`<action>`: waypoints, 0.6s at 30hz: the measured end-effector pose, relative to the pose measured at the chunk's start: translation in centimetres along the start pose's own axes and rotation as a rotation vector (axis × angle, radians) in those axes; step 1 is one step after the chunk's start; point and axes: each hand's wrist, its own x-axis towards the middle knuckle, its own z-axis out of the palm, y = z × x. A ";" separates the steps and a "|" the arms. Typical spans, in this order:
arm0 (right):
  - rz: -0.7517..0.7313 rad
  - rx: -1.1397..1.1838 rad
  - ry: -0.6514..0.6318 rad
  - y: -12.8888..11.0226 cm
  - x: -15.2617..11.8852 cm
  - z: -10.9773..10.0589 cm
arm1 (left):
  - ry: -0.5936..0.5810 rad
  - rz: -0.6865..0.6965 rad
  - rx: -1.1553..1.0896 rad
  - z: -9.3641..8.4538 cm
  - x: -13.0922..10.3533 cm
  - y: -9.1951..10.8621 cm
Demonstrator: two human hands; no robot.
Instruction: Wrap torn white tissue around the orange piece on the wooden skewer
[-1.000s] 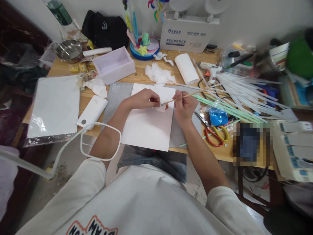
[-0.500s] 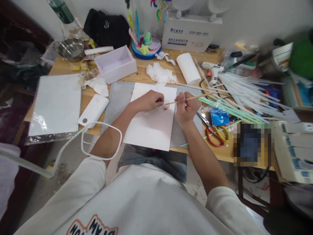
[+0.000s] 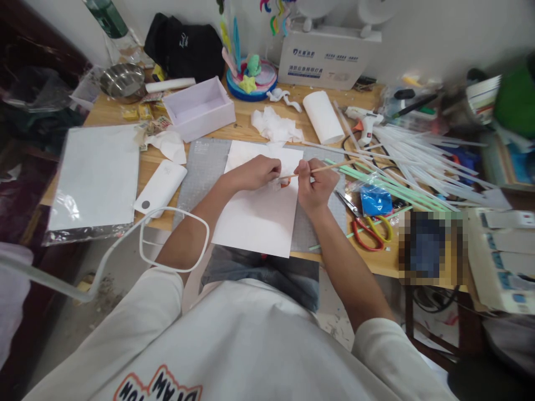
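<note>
My right hand (image 3: 316, 185) is closed around a thin wooden stick (image 3: 326, 169), its tip pointing left at my left hand. My left hand (image 3: 264, 171) has its fingers pinched together on a small whitish, see-through piece (image 3: 276, 184), too small to name. A bit of orange (image 3: 286, 182) shows by the stick's tip, between the two hands. Beneath both hands lies a white sheet of paper (image 3: 254, 220) on a grey cutting mat (image 3: 200, 178).
Scissors with red and yellow handles (image 3: 368, 234) lie right of the mat, near pale plastic strips (image 3: 418, 156) and a glue gun (image 3: 366, 127). Behind stand a lilac box (image 3: 209, 120), crumpled tissue (image 3: 276, 125) and a white roll (image 3: 322, 117). A white looped frame (image 3: 207, 239) crosses above my left forearm.
My right hand has shifted slightly left with the stick, closer to my left hand. The left hand has barely moved.
</note>
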 end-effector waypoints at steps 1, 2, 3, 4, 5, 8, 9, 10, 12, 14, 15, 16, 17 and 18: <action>0.000 0.005 -0.002 0.0 0.0 0.0 | -0.005 -0.001 0.007 0.0 0.0 0.0; 0.001 0.011 -0.003 0.0 0.0 0.1 | -0.009 -0.002 0.013 0.0 0.0 0.0; 0.002 0.016 -0.005 0.0 0.0 0.1 | -0.012 -0.002 0.016 0.0 0.0 0.0; 0.001 0.020 -0.006 0.0 0.0 0.1 | -0.014 -0.001 0.018 0.0 0.0 0.0; -0.001 0.022 -0.006 0.0 0.0 0.1 | -0.016 -0.002 0.020 0.0 0.0 0.0; -0.006 0.010 0.002 0.0 0.0 0.1 | -0.017 -0.007 0.028 0.0 0.0 0.0; -0.003 0.000 0.006 0.0 0.0 0.1 | -0.017 -0.008 0.029 0.1 0.0 0.0; 0.002 -0.008 0.007 0.0 0.0 0.0 | -0.018 -0.009 0.031 0.1 0.0 0.0; 0.012 -0.015 0.002 0.0 0.1 0.0 | -0.019 -0.009 0.032 0.1 0.0 0.0; 0.011 -0.021 -0.005 0.1 0.1 0.0 | -0.017 -0.007 0.033 0.1 0.0 0.0; 0.007 -0.029 -0.004 0.1 0.1 0.1 | -0.015 -0.005 0.034 0.2 0.0 0.0; 0.002 -0.039 -0.002 0.1 0.0 0.1 | -0.015 -0.005 0.034 0.2 0.0 0.0; -0.002 -0.050 0.000 0.1 0.0 0.1 | -0.015 -0.007 0.034 0.3 0.0 0.0; -0.003 -0.056 0.001 0.2 0.0 0.1 | -0.016 -0.011 0.033 0.3 0.0 0.0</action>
